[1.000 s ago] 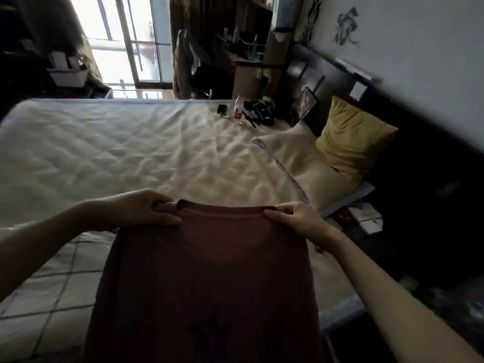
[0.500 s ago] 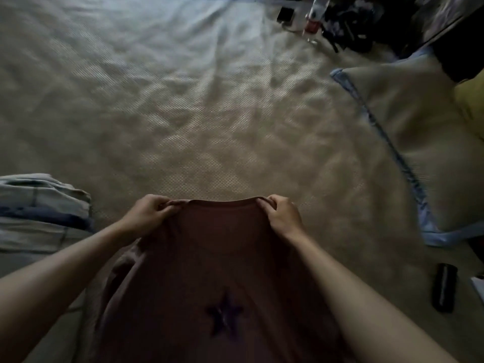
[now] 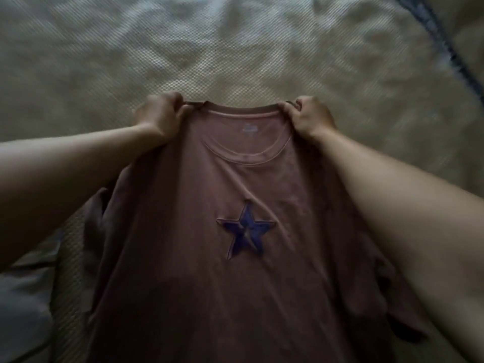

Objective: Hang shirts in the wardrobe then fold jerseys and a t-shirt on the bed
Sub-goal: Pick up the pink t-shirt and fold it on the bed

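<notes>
Both the left hand (image 3: 161, 115) and right hand (image 3: 310, 117) are pinching the shoulders of the reddish-brown cotton t-shirt with a blue star (image 3: 230, 258), its body trailing toward the person over the cream textured bed (image 3: 235, 48).

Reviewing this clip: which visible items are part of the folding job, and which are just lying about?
In the job:
- reddish t-shirt, star on front
- left hand and right hand, gripping its shoulders
- bed

Lying about:
- blue-edged pillow, top right
- grey cloth, bottom left

The reddish-brown cotton t-shirt with a blue star (image 3: 235, 258) lies spread over the textured beige bed cover (image 3: 235, 48), collar farthest from the person. The left hand (image 3: 161, 113) holds the collar's left end, the right hand (image 3: 310, 117) its right end. A blue-edged pillow (image 3: 445, 43) lies at far right, a grey folded cloth (image 3: 23, 310) at near left.
</notes>
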